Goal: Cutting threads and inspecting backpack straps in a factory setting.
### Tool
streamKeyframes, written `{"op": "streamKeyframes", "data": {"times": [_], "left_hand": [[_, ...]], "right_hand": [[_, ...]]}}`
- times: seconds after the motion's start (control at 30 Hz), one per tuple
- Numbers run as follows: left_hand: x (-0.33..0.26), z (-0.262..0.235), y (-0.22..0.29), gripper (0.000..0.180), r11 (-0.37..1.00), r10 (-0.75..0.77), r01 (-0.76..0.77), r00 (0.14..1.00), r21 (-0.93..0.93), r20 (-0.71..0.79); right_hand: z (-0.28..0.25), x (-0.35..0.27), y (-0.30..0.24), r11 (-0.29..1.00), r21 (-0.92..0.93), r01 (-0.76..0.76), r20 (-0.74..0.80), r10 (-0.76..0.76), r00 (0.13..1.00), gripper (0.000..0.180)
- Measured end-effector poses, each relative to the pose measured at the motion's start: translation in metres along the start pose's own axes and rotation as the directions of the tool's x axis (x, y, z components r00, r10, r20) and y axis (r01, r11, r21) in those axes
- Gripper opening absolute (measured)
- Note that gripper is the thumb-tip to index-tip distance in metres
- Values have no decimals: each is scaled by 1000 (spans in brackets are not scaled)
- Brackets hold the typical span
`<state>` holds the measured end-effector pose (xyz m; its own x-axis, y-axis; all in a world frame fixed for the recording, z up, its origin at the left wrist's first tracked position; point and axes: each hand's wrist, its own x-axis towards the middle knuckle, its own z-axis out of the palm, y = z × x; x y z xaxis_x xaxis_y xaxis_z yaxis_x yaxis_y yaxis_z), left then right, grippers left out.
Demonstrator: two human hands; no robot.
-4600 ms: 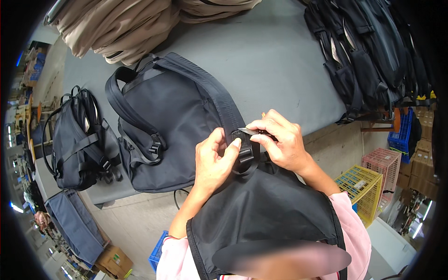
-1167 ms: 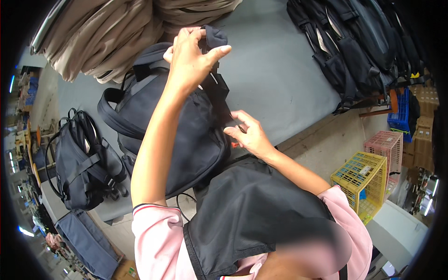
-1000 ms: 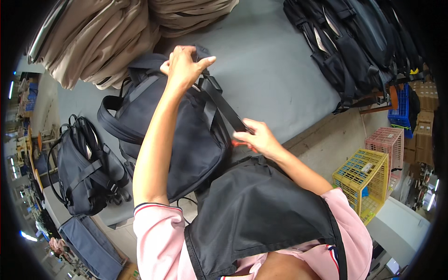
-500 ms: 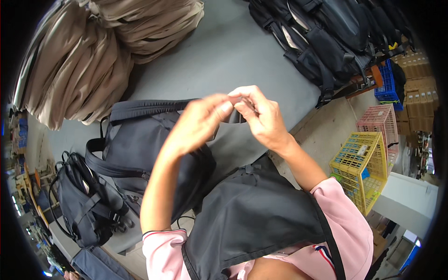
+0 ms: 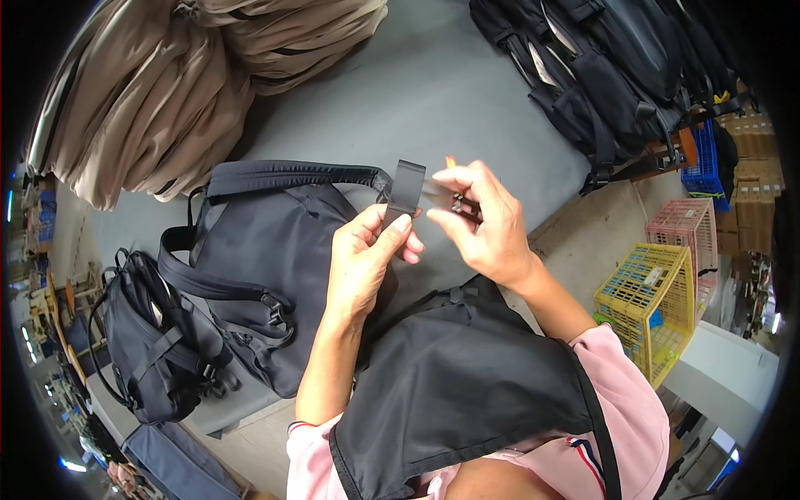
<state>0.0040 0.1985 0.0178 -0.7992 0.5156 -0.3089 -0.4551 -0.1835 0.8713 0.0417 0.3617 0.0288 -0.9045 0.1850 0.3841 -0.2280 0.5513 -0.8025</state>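
Between the thumb and fingers of my left hand a flat black strap is pinched, its end sticking up. Just to the right, my right hand curls round a small metal tool that looks like thread snips. Its front part is blurred and points at the strap, and a bit of orange shows above the fingers. The palm hides the rest of the tool. Left of my hands a black backpack lies on the grey table, shoulder straps upward.
Beige bags are heaped at the far left, and black backpacks at the far right. A smaller black backpack lies at the near left. Beyond the table's right edge stand yellow, pink and blue crates.
My hands, close together at the fingertips before, have parted slightly. The left has turned and lowered, so the strap end now shows. The backpack appears shifted a little in the view.
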Motion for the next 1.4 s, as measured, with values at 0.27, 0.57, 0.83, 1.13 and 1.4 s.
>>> {"op": "streamKeyframes", "data": {"times": [0.27,0.57,0.83,1.13,1.4], "left_hand": [[-8,5,-5,19,956,59,-18,989,292,-133],[-12,-6,-4,18,855,50,-21,998,518,-42],[-16,-7,-1,15,968,-53,50,999,245,6],[-18,-6,4,16,977,-71,67,997,204,12],[-14,3,-8,27,43,664,-349,710,936,235]], "right_hand": [[-11,-4,-4,959,-252,130,241,-68,968,29],[-10,-4,-2,961,-212,178,257,-121,959,25],[-12,-3,0,912,-249,326,281,-254,925,25],[-12,-8,-6,955,-179,236,195,-201,960,26],[-8,0,-24,994,107,-21,102,9,995,28]]}}
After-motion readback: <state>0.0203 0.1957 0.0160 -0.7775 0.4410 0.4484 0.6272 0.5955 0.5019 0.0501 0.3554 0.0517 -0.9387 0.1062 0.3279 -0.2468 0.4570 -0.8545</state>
